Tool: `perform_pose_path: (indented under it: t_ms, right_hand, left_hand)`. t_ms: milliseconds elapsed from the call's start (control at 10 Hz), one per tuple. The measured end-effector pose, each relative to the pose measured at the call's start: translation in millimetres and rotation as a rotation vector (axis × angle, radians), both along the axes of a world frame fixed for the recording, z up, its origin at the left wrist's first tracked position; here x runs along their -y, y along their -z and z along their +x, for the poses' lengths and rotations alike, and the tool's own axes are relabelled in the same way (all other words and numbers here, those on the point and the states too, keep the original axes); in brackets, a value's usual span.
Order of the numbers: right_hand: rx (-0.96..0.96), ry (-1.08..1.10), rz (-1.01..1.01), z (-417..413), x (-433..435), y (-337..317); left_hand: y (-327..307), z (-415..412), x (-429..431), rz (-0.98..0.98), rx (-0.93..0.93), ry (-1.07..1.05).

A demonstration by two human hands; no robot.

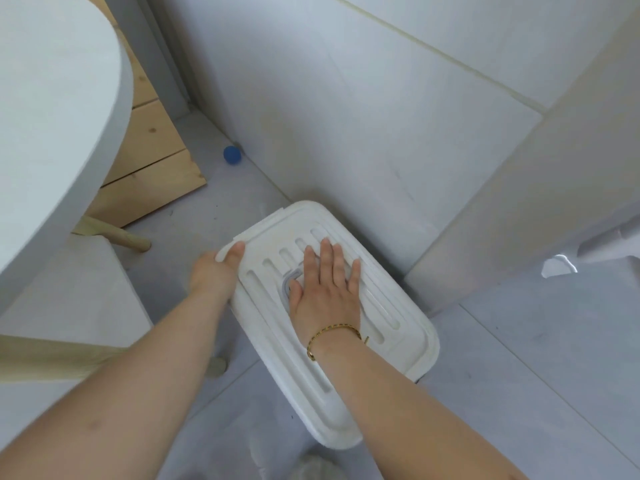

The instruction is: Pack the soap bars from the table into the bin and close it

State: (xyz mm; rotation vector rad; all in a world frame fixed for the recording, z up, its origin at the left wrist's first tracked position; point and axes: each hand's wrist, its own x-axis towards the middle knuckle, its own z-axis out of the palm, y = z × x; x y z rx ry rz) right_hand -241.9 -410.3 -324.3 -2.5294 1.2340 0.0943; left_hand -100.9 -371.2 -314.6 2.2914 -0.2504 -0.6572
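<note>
Bin [263,344] stands on the floor [519,375] against the wall [346,133], near the worktop [52,133], with its lid [398,327] on. I read its long axis as diagonal, far-left to near-right. Left hand [214,271] clamps the lid's far-left corner, thumb on top. Right hand [325,296] lies flat on the lid centre, fingers straight.

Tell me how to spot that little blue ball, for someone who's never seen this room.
Follow the foot of the white wall left from the lidded bin toward the pale wooden drawers. The blue ball lies on the grey floor there, by the wall. It is the only round, vividly coloured thing around.
</note>
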Motion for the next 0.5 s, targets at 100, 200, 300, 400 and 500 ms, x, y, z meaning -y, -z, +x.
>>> perform_pose_path:
  t_ms: [100, 200, 300, 400, 500]
  right_hand:
    - [-0.004, 0.04, 0.019, 26.5, 9.4, 1.3]
    - [0.003, 0.046, 0.015, 38.4, 16.6, 3.5]
    - [-0.008, 0.03, 0.041, 37.3, 16.2, 1.1]
    - [-0.043, -0.017, 0.117, 32.5, 23.6, -10.2]
    - [-0.072, -0.084, 0.263, 15.5, 31.7, -32.2]
  left_hand:
    - [0.0, 28.7, 20.6, 0.007, 0.019, 0.075]
    - [5.3, 44.1, 30.4, 0.014, 0.036, 0.084]
    - [3.9, 42.2, 30.8, 0.07, 0.094, 0.114]
    - [-10.4, 31.5, 19.2, 0.131, 0.184, 0.21]
    - [-30.3, 10.4, -6.7, 0.23, 0.203, 0.359]
